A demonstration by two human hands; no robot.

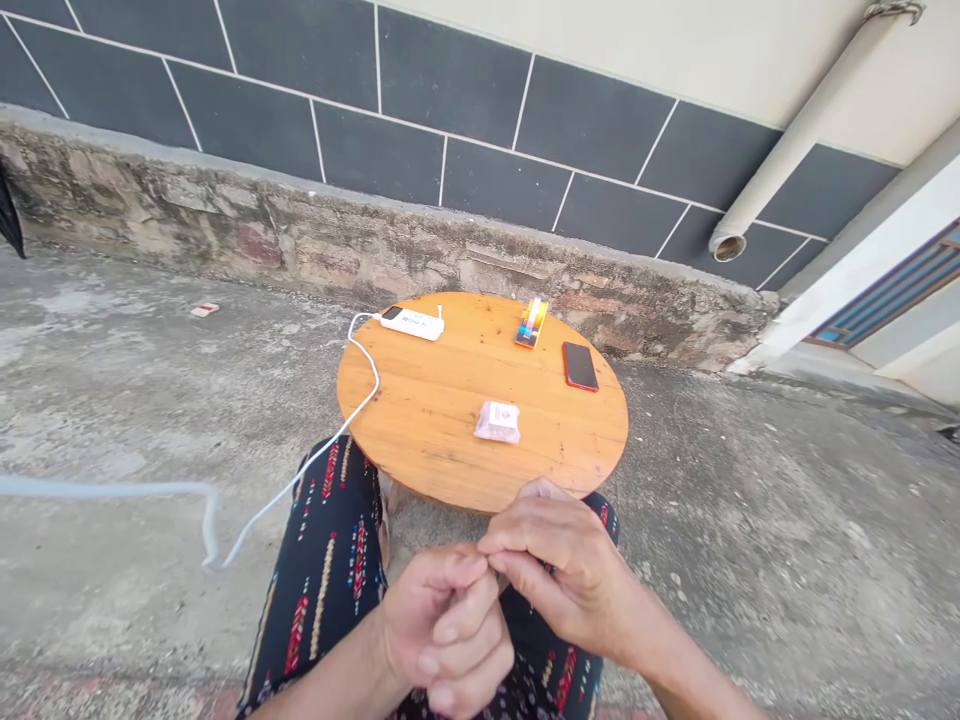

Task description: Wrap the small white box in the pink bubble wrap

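Above my lap, at the near edge of the round wooden table (420,400), my two hands meet. My left hand (454,630) is closed, its fingers curled in and its thumb pressed to the index finger. My right hand (559,560) pinches with thumb and index finger right against the left fingertips. Whatever lies between the fingertips, if anything, is too small or hidden to make out. Just beyond the hands, a small package in pinkish wrap with a white label (498,421) lies on the tabletop.
On the table's far side are a white power strip (412,322), a yellow-and-blue item that looks like a tape dispenser (531,322) and a red-edged phone (580,366). A white cord (300,470) runs off left past my knee. A stone-based wall (337,240) stands behind.
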